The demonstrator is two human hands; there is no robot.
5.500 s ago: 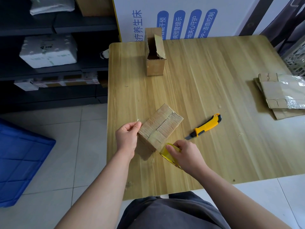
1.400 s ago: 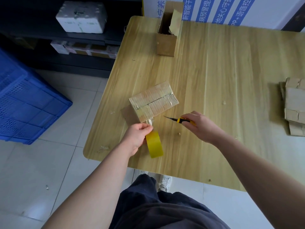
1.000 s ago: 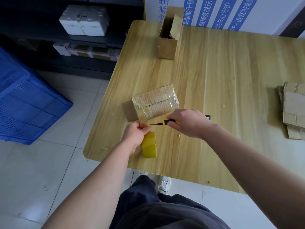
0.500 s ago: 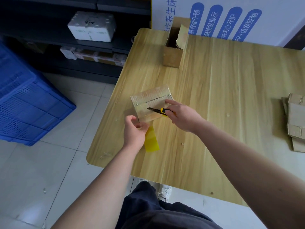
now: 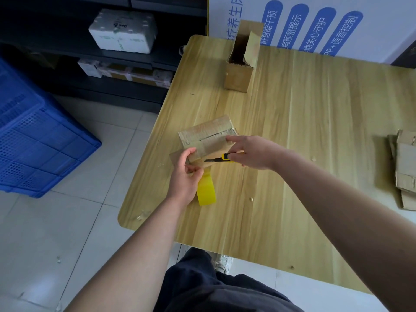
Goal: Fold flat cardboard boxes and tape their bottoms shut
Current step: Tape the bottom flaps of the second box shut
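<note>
A small cardboard box lies on its side on the wooden table, its taped bottom facing up toward me. My left hand pinches the tape at the box's near corner, and the yellow tape roll hangs below it. My right hand grips a yellow utility knife, blade pointing left at the tape strand by the box's near edge, with the index finger stretched onto the box's face.
An upright open cardboard box stands at the table's far edge. A stack of flat cardboard boxes lies at the right edge. A blue plastic crate sits on the floor to the left, with dark shelves behind it.
My right hand picked up the knife from the table and brought its blade to the tape by the box. My left hand took over the tape roll and holds the strand taut.
</note>
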